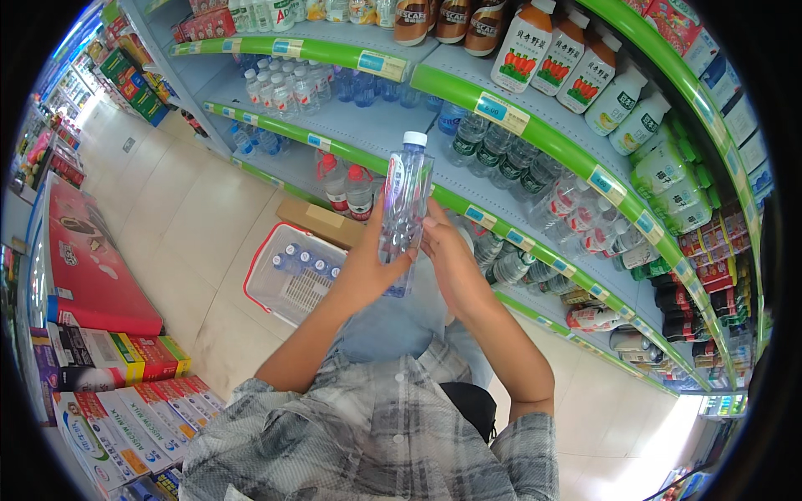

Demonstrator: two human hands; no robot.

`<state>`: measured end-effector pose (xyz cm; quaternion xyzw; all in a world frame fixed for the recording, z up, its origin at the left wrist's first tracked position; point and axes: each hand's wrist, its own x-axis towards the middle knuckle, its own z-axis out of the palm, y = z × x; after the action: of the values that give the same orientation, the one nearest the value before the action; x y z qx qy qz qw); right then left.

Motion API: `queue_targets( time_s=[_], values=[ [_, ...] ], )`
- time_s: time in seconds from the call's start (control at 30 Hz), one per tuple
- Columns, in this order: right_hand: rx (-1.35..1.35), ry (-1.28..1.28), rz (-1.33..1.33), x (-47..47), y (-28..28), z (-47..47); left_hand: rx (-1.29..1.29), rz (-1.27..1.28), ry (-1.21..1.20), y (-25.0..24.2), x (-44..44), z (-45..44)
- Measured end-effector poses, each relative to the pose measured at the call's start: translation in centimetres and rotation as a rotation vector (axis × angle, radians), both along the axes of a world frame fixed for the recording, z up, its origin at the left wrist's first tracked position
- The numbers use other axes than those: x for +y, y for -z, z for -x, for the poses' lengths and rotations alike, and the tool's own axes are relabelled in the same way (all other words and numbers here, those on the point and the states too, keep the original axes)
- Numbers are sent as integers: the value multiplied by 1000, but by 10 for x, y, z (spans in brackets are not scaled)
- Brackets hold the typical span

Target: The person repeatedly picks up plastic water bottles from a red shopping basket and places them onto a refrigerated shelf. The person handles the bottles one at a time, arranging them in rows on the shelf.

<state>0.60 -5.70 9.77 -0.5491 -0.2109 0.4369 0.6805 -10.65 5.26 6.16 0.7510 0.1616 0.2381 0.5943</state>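
Observation:
A clear, square-sided plastic bottle (407, 188) with a white cap and a red and purple label stands nearly upright before my chest. My left hand (369, 269) grips its lower part, the thumb across the front. On the bottle's right side, the fingers of my right hand (451, 263) lie against it, partly hidden behind it. Below and to the left, a translucent shopping basket (263, 263) with a red rim sits on the floor. Several small bottles (304, 258) are inside it, some hidden by my left forearm.
Shelves with green front edges (351, 147) curve ahead and to the right, loaded with water bottles (482, 147) and juice bottles (520, 50). A cardboard box (319, 222) stands behind the basket. Stacked milk cartons (131, 426) and a red display case (94, 257) line the left side.

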Motion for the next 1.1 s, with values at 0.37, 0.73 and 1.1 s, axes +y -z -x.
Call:
queue_targets(
  time_s=[0.37, 0.73, 1.1],
  values=[
    [-267, -136, 45, -5, -35, 8, -123, 667, 100, 6, 17, 7],
    [-727, -391, 333, 19, -36, 3, -87, 1026, 299, 39, 40, 23],
    [-1827, 39, 24, 104, -66, -88, -237, 1357, 23, 108, 79, 9]
  ],
)
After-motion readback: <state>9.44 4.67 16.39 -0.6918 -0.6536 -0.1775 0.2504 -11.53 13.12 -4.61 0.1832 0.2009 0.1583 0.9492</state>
